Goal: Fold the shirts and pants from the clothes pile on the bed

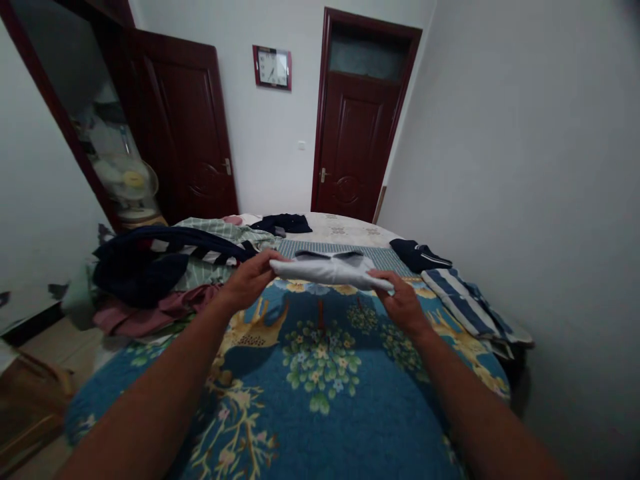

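A folded white shirt [327, 271] with a dark inner collar is held up level above the bed. My left hand [253, 277] grips its left end, with the fingers closed on the cloth. At the opposite end, my right hand [400, 300] pinches the near right corner. Beneath the shirt lies a blue bedspread [390, 413] with flowers and yellow deer on it. The undersides of the fingers are partly hidden by the cloth.
Heaped on the left are a dark navy garment [135, 267] and pink cloth [160, 313]. Along the right edge lie a folded navy garment [419, 255] and a blue-and-white striped one [463, 300]. A wall [550, 200] borders the right side. A wooden chair [35, 393] stands at lower left.
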Motion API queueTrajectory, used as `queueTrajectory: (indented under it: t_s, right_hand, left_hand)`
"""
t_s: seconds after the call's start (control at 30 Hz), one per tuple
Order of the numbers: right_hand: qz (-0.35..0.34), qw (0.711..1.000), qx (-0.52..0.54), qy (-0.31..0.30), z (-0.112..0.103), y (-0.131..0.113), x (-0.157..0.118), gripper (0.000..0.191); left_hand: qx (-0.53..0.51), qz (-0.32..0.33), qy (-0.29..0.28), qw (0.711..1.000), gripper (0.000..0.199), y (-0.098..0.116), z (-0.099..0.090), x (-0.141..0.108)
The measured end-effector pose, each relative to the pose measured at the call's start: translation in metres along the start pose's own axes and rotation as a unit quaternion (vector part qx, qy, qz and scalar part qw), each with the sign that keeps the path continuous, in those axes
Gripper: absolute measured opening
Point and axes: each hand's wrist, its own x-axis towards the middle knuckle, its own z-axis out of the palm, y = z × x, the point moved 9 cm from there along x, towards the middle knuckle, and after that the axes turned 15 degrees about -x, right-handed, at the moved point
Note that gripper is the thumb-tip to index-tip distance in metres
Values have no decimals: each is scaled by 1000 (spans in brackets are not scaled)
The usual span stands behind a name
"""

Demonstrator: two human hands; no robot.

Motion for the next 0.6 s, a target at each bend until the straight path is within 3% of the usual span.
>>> queueTrajectory:
  t_s: [0.13, 0.27, 0.37, 0.47, 0.6]
  right_hand:
    - [-100, 980, -65, -159, 38, -2, -70, 41]
    - [-131, 953, -116, -247, 43, -13, -103, 50]
    - [-114, 945, -133, -277, 35, -24, -92, 48]
    - [-61, 946, -152, -280, 36, -24, -67, 37]
    - [-21, 958, -175, -227, 50, -18, -32, 31]
  left_hand:
    - [90, -61, -77, 991, 24, -46, 16, -72]
    - [71, -91, -95, 989, 11, -69, 18, -117]
    - [137, -112, -77, 981, 14, -67, 6, -115]
    - [188, -114, -12, 975, 12, -59, -4, -93]
    - [101, -143, 85, 981, 25, -69, -2, -64]
